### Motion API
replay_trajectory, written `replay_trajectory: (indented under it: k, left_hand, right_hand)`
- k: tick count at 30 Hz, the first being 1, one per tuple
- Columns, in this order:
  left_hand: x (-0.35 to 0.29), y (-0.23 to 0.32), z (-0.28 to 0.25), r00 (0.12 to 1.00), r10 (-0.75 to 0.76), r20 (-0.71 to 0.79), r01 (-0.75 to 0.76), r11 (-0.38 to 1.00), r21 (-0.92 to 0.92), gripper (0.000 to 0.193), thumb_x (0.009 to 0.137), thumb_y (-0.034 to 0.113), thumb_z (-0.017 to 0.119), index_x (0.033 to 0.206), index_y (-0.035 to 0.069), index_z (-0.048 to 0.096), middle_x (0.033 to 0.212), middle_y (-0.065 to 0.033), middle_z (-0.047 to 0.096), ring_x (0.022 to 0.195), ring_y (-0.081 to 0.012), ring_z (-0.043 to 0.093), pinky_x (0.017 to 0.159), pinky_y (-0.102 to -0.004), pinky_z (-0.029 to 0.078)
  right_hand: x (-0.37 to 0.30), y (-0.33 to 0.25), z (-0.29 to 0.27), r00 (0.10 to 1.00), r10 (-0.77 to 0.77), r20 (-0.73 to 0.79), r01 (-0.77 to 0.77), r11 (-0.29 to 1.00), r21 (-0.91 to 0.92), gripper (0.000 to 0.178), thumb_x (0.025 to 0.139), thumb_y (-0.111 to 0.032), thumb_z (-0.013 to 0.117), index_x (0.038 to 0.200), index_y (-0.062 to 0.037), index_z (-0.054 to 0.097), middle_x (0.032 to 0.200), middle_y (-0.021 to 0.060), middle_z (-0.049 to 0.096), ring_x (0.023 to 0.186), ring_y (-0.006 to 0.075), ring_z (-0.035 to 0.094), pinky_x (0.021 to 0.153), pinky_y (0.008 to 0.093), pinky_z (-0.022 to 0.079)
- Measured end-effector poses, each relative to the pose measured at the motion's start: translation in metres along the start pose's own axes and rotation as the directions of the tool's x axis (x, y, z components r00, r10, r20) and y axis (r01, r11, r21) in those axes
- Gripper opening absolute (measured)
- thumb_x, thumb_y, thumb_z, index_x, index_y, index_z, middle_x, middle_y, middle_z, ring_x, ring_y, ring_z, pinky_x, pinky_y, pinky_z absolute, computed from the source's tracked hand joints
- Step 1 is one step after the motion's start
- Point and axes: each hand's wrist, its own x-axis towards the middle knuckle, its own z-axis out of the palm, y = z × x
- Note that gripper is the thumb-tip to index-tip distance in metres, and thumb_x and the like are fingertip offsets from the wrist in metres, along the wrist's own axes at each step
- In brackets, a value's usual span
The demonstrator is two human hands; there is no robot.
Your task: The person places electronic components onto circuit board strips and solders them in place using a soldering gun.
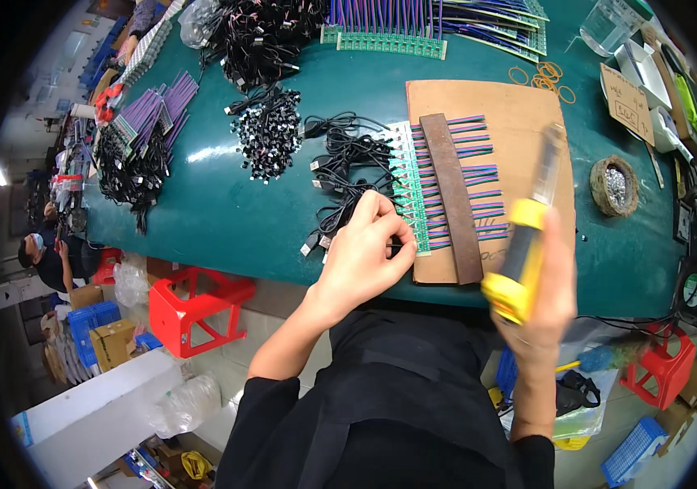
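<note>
My left hand (365,253) is closed in a pinch at the near end of a green circuit board strip (410,187). A dark strand shows between its fingers and looks like a black USB cable; most of it is hidden. Several black USB cables (348,159) lie along the strip's left side, and thin coloured wires (479,175) run out on its right. Across those wires rests a brown metal bar (453,200), on a cardboard sheet (520,106). My right hand (556,285) grips a yellow-and-black soldering iron (520,261), its metal end pointing away from me and blurred by motion.
Loose connectors (269,134) lie in a heap left of the cables. Bundled black cables (263,37) and wired green boards (385,41) are at the back. Rubber bands (548,77) and a round dish (613,186) sit to the right. A red stool (198,310) stands below the table's left edge.
</note>
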Motion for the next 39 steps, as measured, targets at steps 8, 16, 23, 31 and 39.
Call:
replay_trajectory:
  k: [8, 16, 23, 31, 39]
  left_hand:
    - [-0.017, -0.004, -0.008, 0.957, 0.289, 0.01, -0.286, 0.941, 0.182, 0.026, 0.077, 0.001, 0.058, 0.102, 0.006, 0.059, 0.101, -0.0124, 0.049, 0.081, -0.0259, 0.061, 0.063, -0.033, 0.052]
    - [-0.002, -0.017, -0.021, 0.64, 0.766, 0.06, -0.704, 0.554, 0.445, 0.033, 0.073, 0.008, 0.061, 0.107, 0.009, 0.061, 0.103, -0.0059, 0.06, 0.078, -0.0158, 0.061, 0.053, -0.0246, 0.052]
    - [0.004, 0.0, -0.115, 0.321, 0.747, -0.581, -0.433, 0.662, 0.612, 0.024, 0.069, 0.001, 0.076, 0.09, 0.007, 0.065, 0.081, -0.0041, 0.064, 0.063, -0.0185, 0.061, 0.053, -0.0282, 0.049]
    - [0.001, -0.033, -0.275, 0.094, 0.93, -0.354, 0.154, 0.338, 0.929, 0.022, 0.076, -0.003, 0.071, 0.094, 0.004, 0.061, 0.091, -0.0092, 0.065, 0.081, -0.0239, 0.065, 0.067, -0.0322, 0.054]
    - [0.015, -0.118, -0.389, 0.405, 0.81, -0.424, 0.356, 0.287, 0.889, 0.016, 0.079, 0.002, 0.061, 0.094, 0.007, 0.062, 0.101, -0.0097, 0.061, 0.1, -0.0303, 0.058, 0.086, -0.0393, 0.046]
  right_hand:
    - [0.039, -0.009, 0.059, 0.997, -0.022, 0.074, 0.037, 0.976, -0.213, 0.073, 0.075, -0.028, 0.074, 0.139, -0.0114, 0.042, 0.091, 0.0129, 0.052, 0.082, 0.0287, 0.057, 0.064, 0.0379, 0.051]
    - [0.032, 0.03, 0.019, 0.996, 0.085, 0.026, -0.075, 0.96, -0.27, 0.086, 0.062, 0.003, 0.073, 0.14, -0.0093, 0.038, 0.098, 0.0143, 0.052, 0.089, 0.0351, 0.056, 0.072, 0.0427, 0.049]
    - [0.022, 0.039, 0.021, 0.99, 0.137, -0.021, -0.137, 0.952, -0.275, 0.076, 0.067, -0.003, 0.072, 0.137, -0.0056, 0.042, 0.099, 0.0143, 0.052, 0.092, 0.0351, 0.055, 0.072, 0.0426, 0.05]
    - [0.022, 0.037, 0.021, 0.991, 0.127, -0.049, -0.136, 0.947, -0.291, 0.077, 0.067, -0.001, 0.071, 0.137, -0.0042, 0.041, 0.101, 0.0145, 0.051, 0.094, 0.0357, 0.055, 0.073, 0.0428, 0.049]
    - [0.024, 0.034, 0.019, 0.992, 0.117, -0.045, -0.125, 0.948, -0.293, 0.076, 0.068, -0.004, 0.073, 0.137, -0.0033, 0.042, 0.097, 0.0143, 0.051, 0.091, 0.0344, 0.054, 0.073, 0.0411, 0.049]
